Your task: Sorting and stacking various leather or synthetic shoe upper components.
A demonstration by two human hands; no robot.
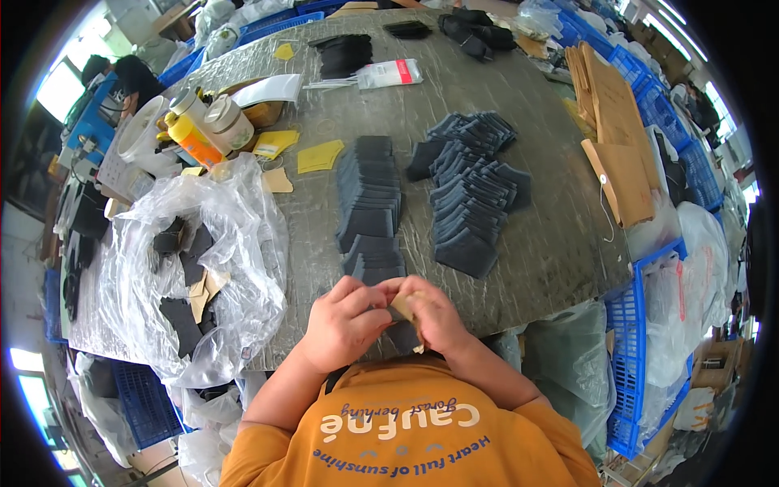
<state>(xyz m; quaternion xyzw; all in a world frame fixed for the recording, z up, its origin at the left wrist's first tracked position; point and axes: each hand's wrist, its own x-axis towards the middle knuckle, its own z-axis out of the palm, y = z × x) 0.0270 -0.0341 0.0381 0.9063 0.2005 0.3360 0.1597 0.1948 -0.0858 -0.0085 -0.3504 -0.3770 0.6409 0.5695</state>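
Note:
Close to my body, at the table's near edge, both hands meet over a small dark grey piece (401, 334) of sheet material. My left hand (345, 323) pinches the piece with bent fingers. In my right hand (436, 314) is a crumpled tan paper scrap (403, 305), pressed between thumb and fingers against the dark piece. Just beyond the hands runs a column of overlapping dark grey pieces (369, 195). To its right lies a second, fanned-out row of similar pieces (471, 195). The fingers partly hide what is held.
On the left, an open clear plastic bag (256, 235) holds dark and tan scraps. Behind it stand a yellow bottle (191, 140) and white jars (230, 122). Brown paper packets (621, 154) lie at the right edge, near a blue crate (625, 357). Another person (136, 81) is at far left.

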